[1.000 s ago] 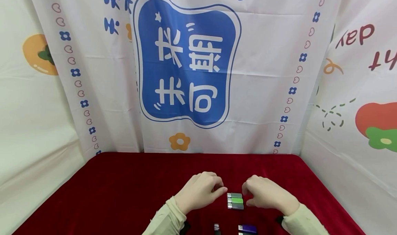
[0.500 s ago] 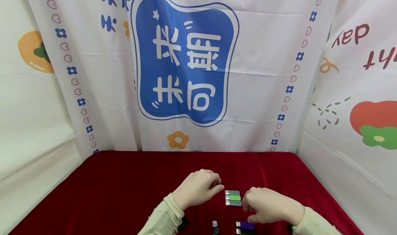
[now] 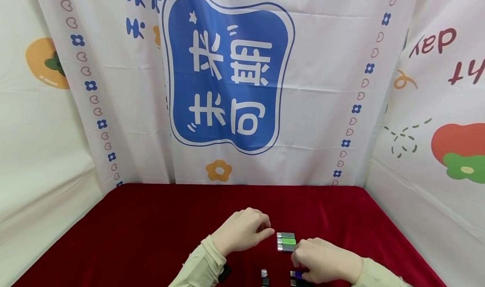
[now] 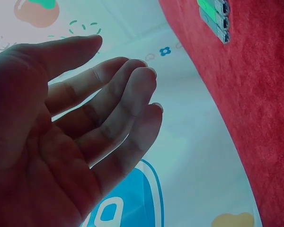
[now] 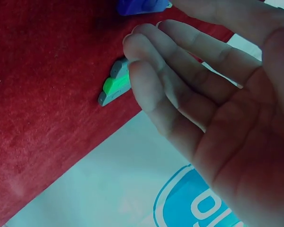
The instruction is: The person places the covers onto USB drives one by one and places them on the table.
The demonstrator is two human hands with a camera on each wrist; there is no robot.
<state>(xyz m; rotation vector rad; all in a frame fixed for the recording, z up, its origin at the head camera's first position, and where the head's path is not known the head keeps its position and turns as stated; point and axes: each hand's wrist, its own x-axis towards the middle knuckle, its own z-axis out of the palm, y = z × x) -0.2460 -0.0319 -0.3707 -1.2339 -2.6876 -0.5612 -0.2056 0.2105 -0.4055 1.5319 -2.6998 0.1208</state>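
Observation:
Three USB flash drives [image 3: 286, 241] lie side by side on the red cloth in the head view, grey, green and grey, with silver plugs pointing left. My left hand [image 3: 243, 232] is just left of them, fingers loosely bent and holding nothing; in the left wrist view the palm and fingers [image 4: 132, 94] show apart from the drives. Over a purple USB flash drive [image 3: 298, 274] and a black one [image 3: 297, 283] hovers my right hand [image 3: 326, 259], partly covering both. In the right wrist view its relaxed fingers [image 5: 146, 85] are close to the purple drive [image 5: 141, 5].
Another dark USB flash drive [image 3: 264, 280] with a silver plug lies at the bottom edge of the head view, between the two arms. A red cloth [image 3: 151, 236] covers the table. Printed white curtains [image 3: 322, 110] hang behind and at both sides.
My right hand has moved down from beside the three grouped drives to the purple and black drives. My left hand has stayed nearly in place.

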